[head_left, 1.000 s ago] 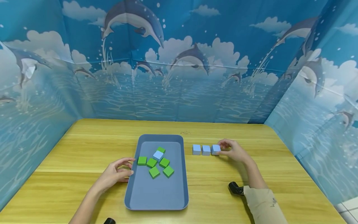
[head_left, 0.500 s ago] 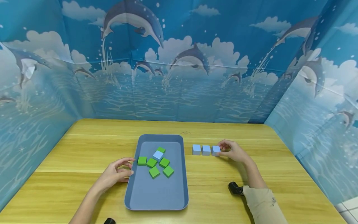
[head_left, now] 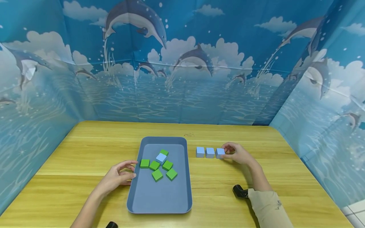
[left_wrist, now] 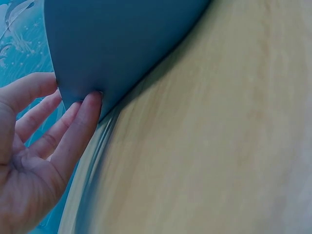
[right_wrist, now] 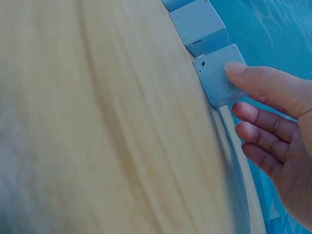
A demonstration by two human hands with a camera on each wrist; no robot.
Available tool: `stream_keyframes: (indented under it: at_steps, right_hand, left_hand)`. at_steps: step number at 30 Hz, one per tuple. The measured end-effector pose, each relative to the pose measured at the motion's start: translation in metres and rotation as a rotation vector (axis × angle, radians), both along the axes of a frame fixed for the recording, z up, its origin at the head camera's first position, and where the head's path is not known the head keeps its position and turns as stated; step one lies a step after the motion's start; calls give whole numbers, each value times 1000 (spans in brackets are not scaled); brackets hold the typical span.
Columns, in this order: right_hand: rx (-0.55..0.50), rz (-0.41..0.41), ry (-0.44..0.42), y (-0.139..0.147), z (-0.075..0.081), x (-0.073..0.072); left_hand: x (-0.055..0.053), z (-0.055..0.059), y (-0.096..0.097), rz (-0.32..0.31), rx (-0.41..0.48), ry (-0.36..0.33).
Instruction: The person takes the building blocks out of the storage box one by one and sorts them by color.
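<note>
My right hand (head_left: 237, 154) pinches the rightmost light blue block (head_left: 220, 153) with thumb and fingers. In the right wrist view the thumb lies on the near face of that block (right_wrist: 220, 78), while several fingers are loosely bent beside it. Two more light blue blocks, the middle one (head_left: 210, 153) and the left one (head_left: 200, 152), stand in a row with it on the table. My left hand (head_left: 117, 175) touches the left side of the grey-blue tray (head_left: 159, 202), its fingertips against the outer wall (left_wrist: 122, 44).
Several green blocks, such as one at the left (head_left: 144, 163), lie in the tray, with one light blue block (head_left: 161, 158) among them. The wooden table (head_left: 216, 196) meets a dolphin-print curtain (head_left: 182, 79). A black device (head_left: 240, 192) sits by the right sleeve.
The rightmost light blue block has shifted very slightly toward me and to the right, with my right hand on it. My left hand and the tray stay in place.
</note>
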State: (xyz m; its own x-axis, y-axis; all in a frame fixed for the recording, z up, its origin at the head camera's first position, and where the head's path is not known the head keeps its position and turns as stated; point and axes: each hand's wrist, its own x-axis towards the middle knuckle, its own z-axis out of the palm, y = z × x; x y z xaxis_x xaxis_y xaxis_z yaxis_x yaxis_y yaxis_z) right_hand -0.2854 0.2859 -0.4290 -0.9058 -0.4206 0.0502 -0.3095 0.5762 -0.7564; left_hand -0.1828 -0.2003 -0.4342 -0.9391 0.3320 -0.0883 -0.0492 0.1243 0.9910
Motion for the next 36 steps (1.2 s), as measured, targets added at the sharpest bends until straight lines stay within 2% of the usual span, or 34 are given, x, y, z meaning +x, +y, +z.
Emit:
stream_keyframes:
  at_steps: [9,15,20,25,28,34,36]
  right_hand:
    - [4,-3,26,1,-2,0]
    - [24,-47,120,-8,9,0]
    - [6,17,199,-31,24,0]
    - [-53,96,219,-57,27,-2]
    - [-84,134,213,-74,29,-2]
    - [-158,215,160,-113,53,12]
    - [-177,239,153,-123,54,12]
  left_hand:
    - [1,0,0,1,7,-2]
    - [1,0,-1,2,2,0]
    - [1,0,-1,8,-17,3]
    - [0,-1,0,11,-19,0]
    - [0,-1,0,11,-19,1]
    - [-1,-1,-1,12,-13,-3]
    - [-1,-1,-1,12,-13,-4]
